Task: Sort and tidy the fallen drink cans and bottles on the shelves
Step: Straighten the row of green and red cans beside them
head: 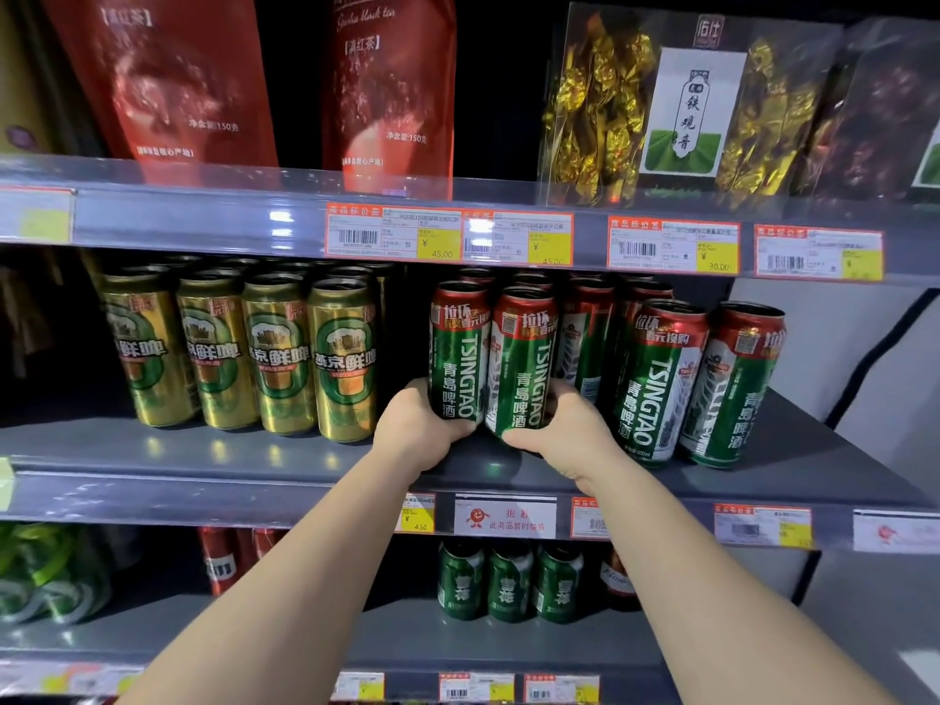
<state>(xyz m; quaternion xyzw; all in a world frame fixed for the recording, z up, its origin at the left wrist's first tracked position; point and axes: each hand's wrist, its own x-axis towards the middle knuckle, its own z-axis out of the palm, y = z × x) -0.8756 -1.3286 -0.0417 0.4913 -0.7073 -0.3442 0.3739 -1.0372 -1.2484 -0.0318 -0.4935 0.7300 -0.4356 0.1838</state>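
On the middle shelf (pixel 203 450) two tall green Tsingtao cans stand upright side by side. My left hand (pixel 414 427) grips the lower part of the left Tsingtao can (pixel 458 343). My right hand (pixel 564 429) grips the base of the right Tsingtao can (pixel 524 353). Two more Tsingtao cans (pixel 661 379) stand to the right, tilted slightly, with others behind them. To the left, a row of gold Yanjing cans (pixel 277 348) stands upright.
The upper shelf holds red tea bags (pixel 391 89) and packs of gold-wrapped tea (pixel 681 109). Price tags line the shelf rails (pixel 447 239). On the lower shelf are small green cans (pixel 508 582), red cans (pixel 221 559) and green cans lying at the left (pixel 46 572).
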